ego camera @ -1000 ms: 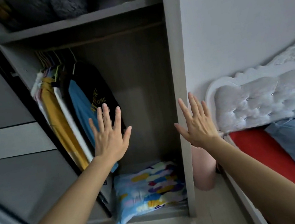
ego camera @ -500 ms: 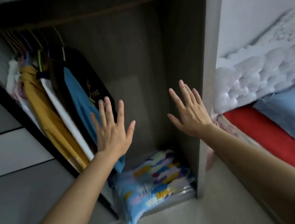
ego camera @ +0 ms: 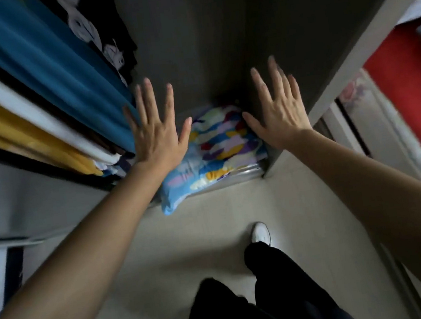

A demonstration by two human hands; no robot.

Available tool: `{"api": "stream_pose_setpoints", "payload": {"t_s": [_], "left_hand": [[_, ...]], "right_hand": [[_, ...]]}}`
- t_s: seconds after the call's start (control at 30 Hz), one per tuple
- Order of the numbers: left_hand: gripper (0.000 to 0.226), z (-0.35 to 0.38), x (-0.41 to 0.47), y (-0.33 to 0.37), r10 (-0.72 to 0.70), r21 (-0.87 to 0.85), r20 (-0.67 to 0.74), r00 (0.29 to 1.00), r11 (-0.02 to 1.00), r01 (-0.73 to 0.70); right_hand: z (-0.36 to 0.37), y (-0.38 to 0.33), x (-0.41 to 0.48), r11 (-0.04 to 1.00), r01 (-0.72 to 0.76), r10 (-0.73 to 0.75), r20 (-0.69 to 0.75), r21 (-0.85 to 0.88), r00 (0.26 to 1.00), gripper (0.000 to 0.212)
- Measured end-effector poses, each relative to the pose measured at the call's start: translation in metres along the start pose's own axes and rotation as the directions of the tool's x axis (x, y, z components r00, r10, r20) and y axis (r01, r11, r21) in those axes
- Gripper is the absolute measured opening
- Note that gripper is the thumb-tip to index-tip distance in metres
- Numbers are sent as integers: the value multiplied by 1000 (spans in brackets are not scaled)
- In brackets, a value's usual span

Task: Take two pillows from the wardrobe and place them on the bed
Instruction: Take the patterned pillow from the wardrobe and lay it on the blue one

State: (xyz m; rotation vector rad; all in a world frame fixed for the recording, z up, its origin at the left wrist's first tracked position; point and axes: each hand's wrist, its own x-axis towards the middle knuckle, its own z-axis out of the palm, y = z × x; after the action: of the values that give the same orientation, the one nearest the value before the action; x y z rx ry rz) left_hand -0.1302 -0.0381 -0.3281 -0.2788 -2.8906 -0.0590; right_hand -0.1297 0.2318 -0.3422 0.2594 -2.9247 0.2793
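Open wardrobe (ego camera: 216,39) with hanging clothes (ego camera: 36,88) at left; on its floor, one visible patterned pillow (ego camera: 219,150), corner overhanging the front edge, second not discernible. Probably light, soft, compressible; best gripped at both short sides. Left hand (ego camera: 157,136) and right hand (ego camera: 278,114): two, open, fingers spread, empty, above pillow.

Both hands (ego camera: 157,136) lower than before, now flanking the pillow (ego camera: 218,145).
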Motion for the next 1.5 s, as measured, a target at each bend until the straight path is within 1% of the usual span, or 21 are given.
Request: {"api": "stream_pose_setpoints", "payload": {"t_s": [0.1,0.17,0.23,0.37,0.47,0.53,0.67,0.8,0.87,0.93,1.0,1.03,1.1,1.13,1.2,1.23,1.27,1.37,1.43,1.47,1.5], "left_hand": [[73,60,4,-2,-105,-22,80,991,994,107],[74,98,-1,-4,-192,-58,162,968,977,204],[74,140,-7,-9,-224,-77,251,942,965,250],[73,244,-19,-27,-119,-92,375,920,982,164],[74,343,-30,-45,-94,-76,461,883,987,145],[76,402,-40,-54,-73,-67,499,864,990,122],[84,518,-65,-66,-60,-46,570,820,993,105],[92,616,-99,-73,1,-39,603,798,999,29],[100,656,-112,-77,-15,-22,605,796,999,36],[106,687,-122,-83,-56,8,598,799,998,63],[101,707,-131,-88,-49,43,556,830,999,31],[92,712,-132,-91,-44,55,524,851,998,18],[67,715,-132,-93,-44,68,434,900,998,16],[57,714,-129,-94,-61,80,421,905,996,30],[55,705,-118,-94,-91,57,500,861,996,72],[55,698,-112,-95,-79,18,537,840,996,82],[54,688,-105,-96,-56,-34,545,837,995,89],[57,646,-89,-103,-53,-200,461,886,966,161],[58,612,-84,-115,-88,-255,437,895,942,217],[58,596,-85,-122,-86,-266,436,896,939,219],[54,579,-86,-130,-75,-267,446,892,940,213]], "right_hand": [[59,13,20,999,36,-38,92,26,995,83],[100,17,27,999,24,-30,155,44,987,82],[143,19,30,998,-3,-11,213,65,977,81],[246,26,24,998,-43,25,314,51,949,81],[339,29,8,993,-114,100,394,12,913,85],[391,31,-6,991,-134,127,452,-18,883,88],[497,35,-33,993,-107,111,530,-39,841,89],[591,31,-48,997,-76,67,551,-6,832,88],[634,32,-49,999,-43,32,559,6,829,92],[672,39,-47,1000,-28,31,559,-13,829,97],[699,46,-47,998,-29,53,548,-53,835,96],[708,49,-49,997,-24,62,535,-77,842,94],[717,49,-54,994,-2,57,492,-112,868,85],[718,48,-54,993,0,57,471,-121,880,81],[712,43,-50,994,-24,73,472,-111,878,78],[706,40,-45,995,-43,84,493,-95,866,80],[698,37,-40,995,-60,93,524,-79,847,83],[666,23,-22,997,-55,76,592,-54,802,92],[642,14,-11,998,-15,46,579,-59,814,95],[630,9,-6,998,-7,40,559,-60,829,92],[619,4,-2,998,-8,40,539,-62,842,84]]}}
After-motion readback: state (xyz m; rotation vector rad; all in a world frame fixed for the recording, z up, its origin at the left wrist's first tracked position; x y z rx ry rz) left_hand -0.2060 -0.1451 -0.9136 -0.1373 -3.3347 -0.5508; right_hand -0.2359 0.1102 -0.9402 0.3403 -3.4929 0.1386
